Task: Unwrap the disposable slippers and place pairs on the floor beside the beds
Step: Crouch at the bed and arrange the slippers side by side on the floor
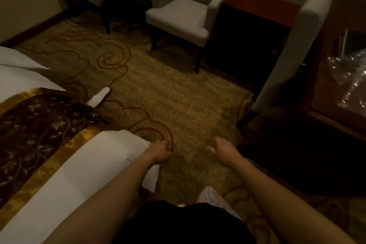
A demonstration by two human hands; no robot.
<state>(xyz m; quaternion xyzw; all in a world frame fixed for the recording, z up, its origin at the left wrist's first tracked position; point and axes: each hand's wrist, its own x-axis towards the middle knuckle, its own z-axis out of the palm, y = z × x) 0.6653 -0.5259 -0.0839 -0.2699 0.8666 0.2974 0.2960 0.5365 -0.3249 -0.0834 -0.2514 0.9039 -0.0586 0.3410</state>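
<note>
A white disposable slipper point(100, 96) lies on the patterned carpet beside the bed point(65, 168), partly hidden by the bed's edge. Crumpled clear plastic wrappers point(350, 77) lie on the wooden desk at the right. My left hand point(160, 151) hovers at the bed's foot corner with its fingers curled and nothing visible in it. My right hand point(222, 149) is held out over the carpet, fingers spread, holding nothing. The two hands are about a forearm's width apart.
A brown and gold bed runner point(37, 125) crosses the bed. White armchairs point(184, 16) stand at the far side, and another white chair point(297, 45) is tucked at the desk point(324, 117). A dark cabinet point(257, 6) stands between them. Open carpet point(178, 101) lies ahead.
</note>
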